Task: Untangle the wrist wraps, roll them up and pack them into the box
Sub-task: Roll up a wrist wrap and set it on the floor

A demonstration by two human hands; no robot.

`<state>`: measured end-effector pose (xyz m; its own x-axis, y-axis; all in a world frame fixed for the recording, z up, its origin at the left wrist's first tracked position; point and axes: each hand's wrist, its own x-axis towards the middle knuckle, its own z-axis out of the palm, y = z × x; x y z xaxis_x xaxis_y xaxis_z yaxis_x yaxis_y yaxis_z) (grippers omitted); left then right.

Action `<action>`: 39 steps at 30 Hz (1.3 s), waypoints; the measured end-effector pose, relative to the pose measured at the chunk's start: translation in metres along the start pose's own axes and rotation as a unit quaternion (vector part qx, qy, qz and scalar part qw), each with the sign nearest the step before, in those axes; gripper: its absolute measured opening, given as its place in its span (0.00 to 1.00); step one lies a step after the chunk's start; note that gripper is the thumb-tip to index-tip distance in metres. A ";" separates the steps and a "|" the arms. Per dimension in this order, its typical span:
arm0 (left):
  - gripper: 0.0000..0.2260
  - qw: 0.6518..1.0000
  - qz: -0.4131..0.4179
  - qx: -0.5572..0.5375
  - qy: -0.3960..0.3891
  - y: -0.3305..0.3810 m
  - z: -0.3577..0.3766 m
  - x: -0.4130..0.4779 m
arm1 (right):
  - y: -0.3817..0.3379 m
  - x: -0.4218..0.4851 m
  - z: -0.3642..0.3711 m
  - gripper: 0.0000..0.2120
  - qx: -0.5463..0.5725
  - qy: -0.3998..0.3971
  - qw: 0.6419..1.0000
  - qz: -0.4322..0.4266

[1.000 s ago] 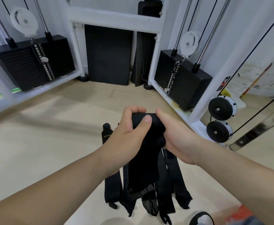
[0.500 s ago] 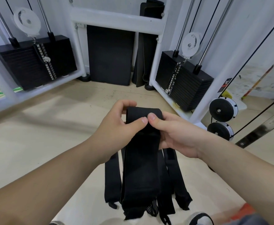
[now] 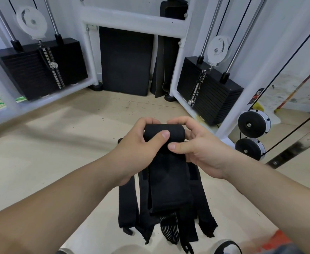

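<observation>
A black wrist wrap (image 3: pixel 166 173) hangs in front of me, its top end rolled into a short thick roll (image 3: pixel 164 133). My left hand (image 3: pixel 139 147) grips the roll's left side, thumb across its front. My right hand (image 3: pixel 196 143) pinches the right side, fingers curled over the top and thumb below. Several more black wraps (image 3: pixel 168 217) lie flat on the white surface beneath, one with a white-striped end (image 3: pixel 168 228). No box is in view.
A white cable machine frame (image 3: pixel 135 21) stands ahead, with black weight stacks at left (image 3: pixel 38 70) and right (image 3: pixel 207 94). Black mats (image 3: pixel 124 61) lean against the wall. Two black pulleys (image 3: pixel 253 123) sit at right. My shoe tip (image 3: pixel 227 247) shows below.
The wrap's flat top end has been rolled up into a thicker roll between both hands. The hanging tail is shorter. Both hands stay at about the same height.
</observation>
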<state>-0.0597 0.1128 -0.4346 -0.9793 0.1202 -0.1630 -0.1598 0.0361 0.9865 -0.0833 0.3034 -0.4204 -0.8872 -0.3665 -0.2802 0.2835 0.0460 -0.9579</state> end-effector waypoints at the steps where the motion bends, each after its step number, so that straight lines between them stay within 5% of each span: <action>1: 0.10 1.000 0.020 0.004 0.003 0.000 -0.001 0.000 | -0.003 -0.001 0.001 0.23 0.016 -0.013 1.000 0.009; 5: 0.16 0.996 0.074 0.046 -0.001 -0.001 -0.002 -0.002 | -0.012 -0.003 0.005 0.21 0.053 -0.086 0.991 0.088; 10: 0.21 0.987 0.128 0.095 -0.010 0.000 -0.004 -0.004 | -0.007 0.001 0.002 0.25 0.019 -0.062 0.993 0.100; 16: 0.37 0.999 -0.008 -0.028 0.021 0.002 0.000 -0.001 | -0.008 0.000 0.002 0.17 0.069 -0.013 0.996 0.061; 21: 0.15 0.985 -0.100 -0.130 -0.052 0.006 0.000 -0.001 | -0.004 0.003 0.001 0.24 0.072 0.011 0.997 0.009; 28: 0.18 0.998 -0.024 -0.047 -0.039 0.005 -0.001 -0.002 | -0.007 0.001 0.002 0.25 0.049 -0.003 0.999 -0.001; 32: 0.19 0.999 0.023 -0.017 -0.036 0.004 -0.003 -0.001 | -0.013 0.001 0.001 0.17 0.076 -0.053 0.996 0.002; 39: 0.21 0.994 0.068 0.038 -0.070 0.008 -0.008 -0.004 | -0.011 0.006 0.001 0.16 -0.095 0.037 0.995 -0.011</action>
<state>-0.0582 0.1047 -0.4257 -0.9634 0.2657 -0.0341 -0.0118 0.0849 0.9963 -0.0912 0.2996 -0.4117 -0.9190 -0.3000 -0.2559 0.1960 0.2156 -0.9566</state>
